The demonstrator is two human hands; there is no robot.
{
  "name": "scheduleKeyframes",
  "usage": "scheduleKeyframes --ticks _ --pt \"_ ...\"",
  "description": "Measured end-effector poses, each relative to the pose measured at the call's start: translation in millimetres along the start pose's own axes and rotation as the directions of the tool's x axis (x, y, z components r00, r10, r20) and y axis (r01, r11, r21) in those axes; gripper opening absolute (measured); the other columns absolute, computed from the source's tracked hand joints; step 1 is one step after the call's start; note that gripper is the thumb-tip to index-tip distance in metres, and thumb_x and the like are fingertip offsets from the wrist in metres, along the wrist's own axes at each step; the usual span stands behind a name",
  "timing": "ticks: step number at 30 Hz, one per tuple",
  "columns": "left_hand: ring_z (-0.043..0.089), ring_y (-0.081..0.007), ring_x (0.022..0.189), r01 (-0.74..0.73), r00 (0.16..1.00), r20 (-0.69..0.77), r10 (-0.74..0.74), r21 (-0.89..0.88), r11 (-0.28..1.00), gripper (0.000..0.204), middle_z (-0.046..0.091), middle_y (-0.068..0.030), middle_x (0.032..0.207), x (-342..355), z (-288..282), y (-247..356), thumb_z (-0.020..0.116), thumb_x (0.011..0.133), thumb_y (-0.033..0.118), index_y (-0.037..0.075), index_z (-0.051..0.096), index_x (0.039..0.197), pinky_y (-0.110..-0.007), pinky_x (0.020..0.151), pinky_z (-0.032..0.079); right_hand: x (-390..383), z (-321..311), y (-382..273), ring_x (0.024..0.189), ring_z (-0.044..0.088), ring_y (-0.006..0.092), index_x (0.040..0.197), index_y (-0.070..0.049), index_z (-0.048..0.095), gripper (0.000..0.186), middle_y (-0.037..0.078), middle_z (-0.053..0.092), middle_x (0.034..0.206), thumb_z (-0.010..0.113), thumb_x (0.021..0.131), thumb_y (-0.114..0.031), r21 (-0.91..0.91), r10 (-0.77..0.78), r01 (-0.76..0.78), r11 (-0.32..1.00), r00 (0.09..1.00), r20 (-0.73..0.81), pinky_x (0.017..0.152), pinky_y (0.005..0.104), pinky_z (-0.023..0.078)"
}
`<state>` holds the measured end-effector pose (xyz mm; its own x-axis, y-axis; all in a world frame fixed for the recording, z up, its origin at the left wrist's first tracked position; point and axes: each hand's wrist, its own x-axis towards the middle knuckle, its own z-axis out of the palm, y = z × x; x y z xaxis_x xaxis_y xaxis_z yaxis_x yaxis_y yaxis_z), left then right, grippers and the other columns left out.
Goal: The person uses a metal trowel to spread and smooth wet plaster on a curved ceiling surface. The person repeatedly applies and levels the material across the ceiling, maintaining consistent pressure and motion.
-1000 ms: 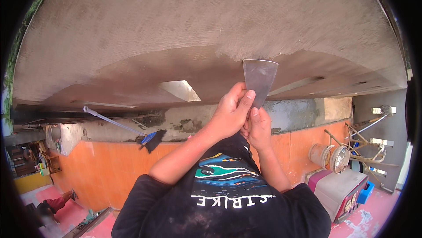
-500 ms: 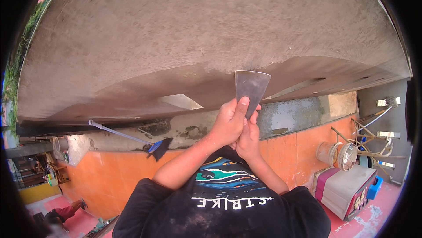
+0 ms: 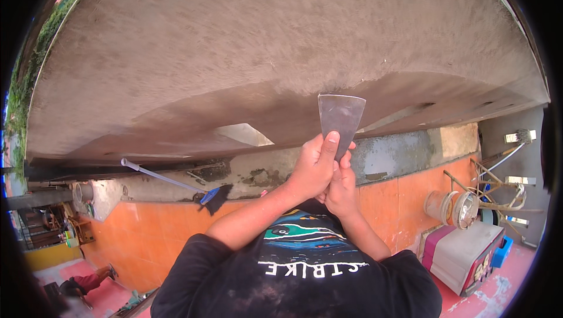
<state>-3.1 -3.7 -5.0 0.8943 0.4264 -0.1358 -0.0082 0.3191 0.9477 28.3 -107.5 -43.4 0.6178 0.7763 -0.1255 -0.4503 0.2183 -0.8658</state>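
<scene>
Left hand (image 3: 312, 168): grasping the scraper (image 3: 342, 111), thumb laid along its blade face
Right hand (image 3: 342, 188): clenched round the scraper's lower end, against the left hand
Forearms (image 3: 256, 217): angled inward, converging before the black shirt (image 3: 281, 297)
Scraper: flared edge outward, towards the grey plaster (image 3: 281, 30); contact unclear

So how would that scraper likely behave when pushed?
The scraper will probably stay fairly stiff, since its metallic-looking blade shows no bend. It's likely light for its width, being flat and apparently thin. Slipping seems unlikely: the left hand clamps its narrow end, thumb on the blade.
</scene>
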Motion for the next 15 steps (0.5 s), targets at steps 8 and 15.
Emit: scheduleKeyframes --ticks 8,15 --pt "0.056 -0.0118 0.071 0.06 0.998 -0.027 -0.061 -0.025 0.998 0.053 0.056 -0.0035 0.073 5.9 -0.9 -4.0 0.035 0.105 0.044 -0.004 0.056 0.102 -0.027 0.064 0.049 6.8 -7.6 9.7 0.041 0.043 0.0084 0.113 -0.004 0.045 0.035 0.004 0.049 0.063 0.033 0.106 -0.036 -0.02 0.012 -0.011 1.0 0.999 0.034 0.035 0.0224 0.033" --pt "0.056 -0.012 0.071 0.047 0.999 0.001 -0.047 -0.092 0.995 0.053 0.055 -0.0032 0.072 7.3 0.7 -2.0 0.035 0.105 0.044 -0.005 0.056 0.101 -0.028 0.068 0.049 4.0 0.6 -5.5 0.044 0.043 0.0067 0.101 -0.003 0.046 0.029 0.001 0.047 0.061 0.036 0.106 -0.029 -0.023 0.056 -0.056 0.998 0.998 0.0 0.039 0.0218 0.035"
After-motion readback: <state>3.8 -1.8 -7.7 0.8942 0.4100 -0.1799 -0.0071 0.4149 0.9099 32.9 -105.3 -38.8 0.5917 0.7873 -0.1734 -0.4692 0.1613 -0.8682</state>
